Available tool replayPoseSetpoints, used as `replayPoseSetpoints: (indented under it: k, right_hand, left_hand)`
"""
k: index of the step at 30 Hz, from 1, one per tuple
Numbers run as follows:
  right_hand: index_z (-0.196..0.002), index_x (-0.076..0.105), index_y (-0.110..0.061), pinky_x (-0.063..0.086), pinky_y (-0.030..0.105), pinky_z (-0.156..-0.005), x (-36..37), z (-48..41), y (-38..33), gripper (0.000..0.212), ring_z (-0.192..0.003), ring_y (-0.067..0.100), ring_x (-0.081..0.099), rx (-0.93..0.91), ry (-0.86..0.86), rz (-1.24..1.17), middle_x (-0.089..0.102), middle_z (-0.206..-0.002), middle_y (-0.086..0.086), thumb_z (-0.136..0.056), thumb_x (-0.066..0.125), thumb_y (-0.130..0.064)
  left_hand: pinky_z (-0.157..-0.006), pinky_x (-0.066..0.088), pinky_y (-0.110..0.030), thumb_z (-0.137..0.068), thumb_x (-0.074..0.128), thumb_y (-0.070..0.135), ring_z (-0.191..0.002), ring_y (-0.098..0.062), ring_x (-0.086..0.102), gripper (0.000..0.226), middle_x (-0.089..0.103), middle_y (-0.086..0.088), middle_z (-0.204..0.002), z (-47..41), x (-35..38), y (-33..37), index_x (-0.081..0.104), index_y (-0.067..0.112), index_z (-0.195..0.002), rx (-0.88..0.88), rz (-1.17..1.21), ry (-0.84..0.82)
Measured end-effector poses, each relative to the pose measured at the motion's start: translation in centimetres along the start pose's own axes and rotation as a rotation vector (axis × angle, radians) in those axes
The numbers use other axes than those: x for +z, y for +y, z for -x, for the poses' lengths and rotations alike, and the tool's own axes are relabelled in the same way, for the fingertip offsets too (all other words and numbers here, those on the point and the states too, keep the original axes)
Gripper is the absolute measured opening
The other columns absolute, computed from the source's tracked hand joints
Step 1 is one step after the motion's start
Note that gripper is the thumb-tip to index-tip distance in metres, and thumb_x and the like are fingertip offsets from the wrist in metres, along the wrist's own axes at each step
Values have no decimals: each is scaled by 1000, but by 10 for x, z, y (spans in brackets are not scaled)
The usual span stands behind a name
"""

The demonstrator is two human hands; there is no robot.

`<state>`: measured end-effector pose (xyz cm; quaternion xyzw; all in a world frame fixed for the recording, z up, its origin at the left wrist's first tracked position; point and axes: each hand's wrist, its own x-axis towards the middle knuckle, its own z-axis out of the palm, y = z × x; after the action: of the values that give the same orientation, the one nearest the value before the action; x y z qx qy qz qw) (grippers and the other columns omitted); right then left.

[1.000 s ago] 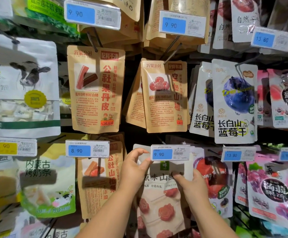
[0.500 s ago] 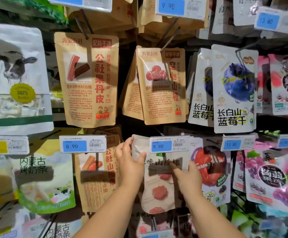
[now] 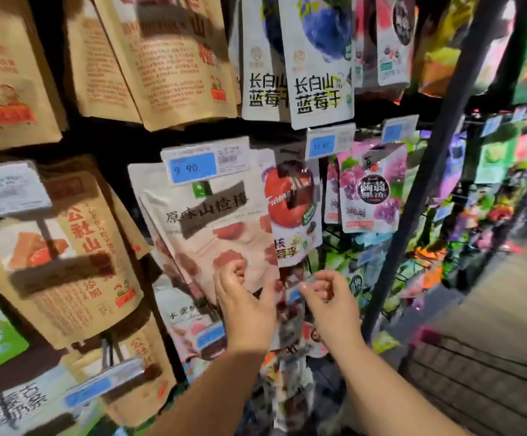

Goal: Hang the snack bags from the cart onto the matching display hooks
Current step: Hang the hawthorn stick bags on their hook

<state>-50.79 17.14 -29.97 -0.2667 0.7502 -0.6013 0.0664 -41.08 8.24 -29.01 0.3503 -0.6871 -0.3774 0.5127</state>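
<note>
"原味山楂" on white bag, "长白山蓝莓干" on blueberry bag, "90" on blue price tag

A display rack fills the left and centre of the frame. Its dark back panel shows in the gaps, and blue-and-white price tags stand out in front of the rows. A black metal upright slants from the upper right down to the lower centre, and to its right further racks recede, blurred and brightly coloured. Pale grey-brown floor lies at the right edge, in warm light.
</note>
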Motion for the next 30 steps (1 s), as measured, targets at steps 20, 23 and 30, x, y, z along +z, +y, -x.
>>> replayPoseSetpoints:
  k: [20,23,30]
  right_hand:
    - [-86,56,-21,37,28,-60,-356,162,265,14,-74,15,57,713,119,479,60,-81,-2,-91,65,-31]
    - [-89,53,-22,41,26,-60,-400,185,305,18,-73,12,55,883,-3,497,60,-90,-1,-91,63,-36]
    - [-127,50,-8,43,29,-89,-454,234,375,48,-117,28,54,1244,-220,557,57,-128,12,-91,64,-36]
  left_hand:
    - [-96,43,-34,-92,59,36,-115,-21,49,56,48,-2,-130,357,230,3,34,19,-140,-125,-333,-1351]
    - [-93,46,-35,-92,60,38,-111,-21,51,51,51,-4,-127,396,254,4,37,21,-135,-235,-399,-1445]
    - [-97,46,-37,-95,53,43,-117,-26,53,49,50,-5,-135,447,275,-15,38,23,-138,-199,-720,-1845]
